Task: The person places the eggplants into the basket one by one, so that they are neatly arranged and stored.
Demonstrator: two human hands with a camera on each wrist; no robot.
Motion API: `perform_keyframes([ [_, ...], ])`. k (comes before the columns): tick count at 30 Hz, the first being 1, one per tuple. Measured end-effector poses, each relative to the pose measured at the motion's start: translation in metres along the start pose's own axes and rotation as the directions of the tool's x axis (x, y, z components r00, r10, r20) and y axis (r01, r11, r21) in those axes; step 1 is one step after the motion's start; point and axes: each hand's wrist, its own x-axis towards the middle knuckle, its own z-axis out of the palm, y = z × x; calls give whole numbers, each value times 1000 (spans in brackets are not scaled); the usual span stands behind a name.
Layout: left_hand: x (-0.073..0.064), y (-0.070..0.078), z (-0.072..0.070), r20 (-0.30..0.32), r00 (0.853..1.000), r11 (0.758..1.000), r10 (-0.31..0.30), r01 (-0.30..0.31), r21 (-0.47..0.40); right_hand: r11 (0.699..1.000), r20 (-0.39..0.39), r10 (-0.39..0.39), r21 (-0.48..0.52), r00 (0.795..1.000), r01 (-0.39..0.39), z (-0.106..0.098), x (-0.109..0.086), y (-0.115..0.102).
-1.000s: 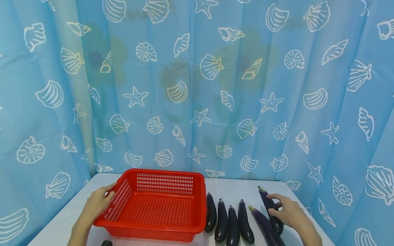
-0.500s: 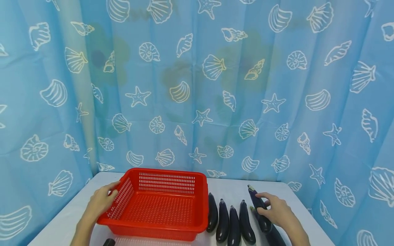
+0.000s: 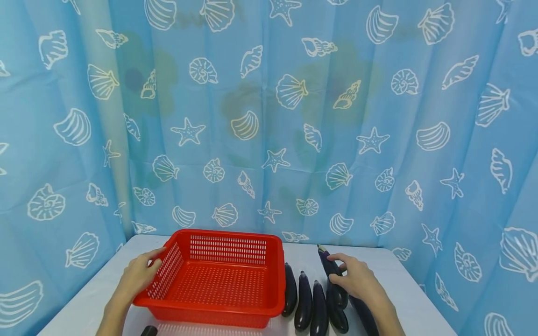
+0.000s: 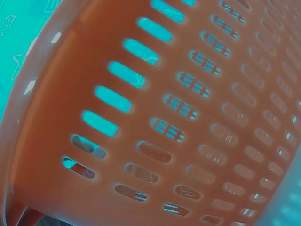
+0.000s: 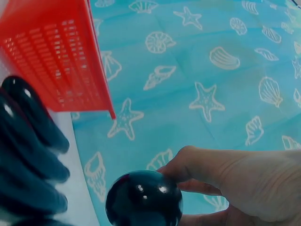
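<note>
My left hand (image 3: 140, 274) grips the left rim of a red plastic basket (image 3: 222, 313), which looks bare inside. The slotted wall of the basket (image 4: 197, 103) fills the left wrist view, where the hand itself is out of sight. On the right, my right hand (image 3: 357, 275) pinches a dark eggplant (image 3: 329, 262) between thumb and fingers, above the other eggplants. In the right wrist view the round end of the held eggplant (image 5: 143, 200) faces the camera, beside the fingers of the right hand (image 5: 254, 183).
Several eggplants (image 3: 303, 303) lie side by side right of the basket, on a white table (image 3: 420, 298). One longer eggplant (image 3: 364, 317) lies under the right forearm. A small dark end of something (image 3: 149, 331) shows at the front left. A blue shell-print curtain (image 3: 269, 116) encloses the table.
My right hand has carried the held eggplant leftward, from the right side over the longer eggplant to the row near the basket. My left hand stays on the basket rim.
</note>
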Motion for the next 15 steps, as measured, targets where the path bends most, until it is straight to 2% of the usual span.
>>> perform_keyframes([
  [8, 0, -2, 1, 5, 1000, 1000, -5, 6, -18, 1000, 5, -11, 26, 1000, 11, 7, 4, -26],
  [15, -2, -1, 1, 12, 1000, 999, -9, 10, -39, 997, -14, -56, 43, 998, 56, 8, 3, -49],
])
